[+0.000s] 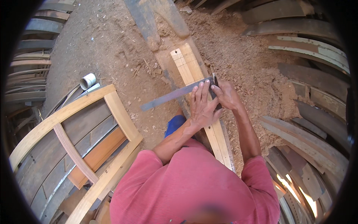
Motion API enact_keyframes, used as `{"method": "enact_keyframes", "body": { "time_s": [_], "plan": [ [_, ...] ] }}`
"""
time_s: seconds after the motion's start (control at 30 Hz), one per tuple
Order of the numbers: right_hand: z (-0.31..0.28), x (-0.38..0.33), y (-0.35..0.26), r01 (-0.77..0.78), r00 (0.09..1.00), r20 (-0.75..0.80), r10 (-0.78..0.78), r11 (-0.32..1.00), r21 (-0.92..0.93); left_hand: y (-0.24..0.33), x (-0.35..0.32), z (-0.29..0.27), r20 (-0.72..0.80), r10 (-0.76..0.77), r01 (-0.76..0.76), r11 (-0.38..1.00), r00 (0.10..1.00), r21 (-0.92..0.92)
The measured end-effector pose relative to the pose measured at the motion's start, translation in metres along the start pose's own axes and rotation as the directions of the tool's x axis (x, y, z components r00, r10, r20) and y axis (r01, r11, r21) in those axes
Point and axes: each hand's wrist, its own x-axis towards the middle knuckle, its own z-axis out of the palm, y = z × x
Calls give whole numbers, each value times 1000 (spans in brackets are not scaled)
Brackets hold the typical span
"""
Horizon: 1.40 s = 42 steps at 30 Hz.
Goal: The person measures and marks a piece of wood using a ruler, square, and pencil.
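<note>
A pale wooden board (187, 65) lies lengthwise in front of me, with dark lines marked across it and a dark hole near its far end. Across it rests a try square (164, 99), its metal blade reaching out past the board's left edge. My left hand (203, 106) is closed on the square, fingers pressed over the blade and the dark stock. Beside it, at the board's right edge, my right hand (226, 96) pinches a dark, slim pencil-like marker (215, 80), its tip close to the blade. The fingers partly hide the stock.
A rough, worn plank (167, 61) supports the board. At left stands a curved wooden frame (121, 115) with crosspieces, and a white cup-like container (88, 81) is behind it. Curved timber pieces (291, 26) are stacked along both sides. Sawdust and chips cover the ground (108, 48).
</note>
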Motion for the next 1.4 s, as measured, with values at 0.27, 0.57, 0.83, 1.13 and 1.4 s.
{"method": "enact_keyframes", "body": {
  "time_s": [0.27,0.57,0.83,1.13,1.4],
  "plan": [
    [-4,-8,-1,-49,999,24,48,997,62,1,-2,-3,8,30,-30,1000,1000,7],
    [-1,-6,-3,-98,995,23,96,992,80,-1,-2,-2,17,33,-33,999,999,-7],
    [0,-6,-4,-96,995,8,96,992,85,-1,-3,0,22,32,-32,999,999,-14],
    [-1,-5,-3,-73,997,14,72,995,71,0,-1,-3,23,28,-28,1000,999,-12],
    [0,-4,-1,-81,997,23,79,993,89,0,-2,-1,34,-3,3,1000,999,-9]
  ]
}}
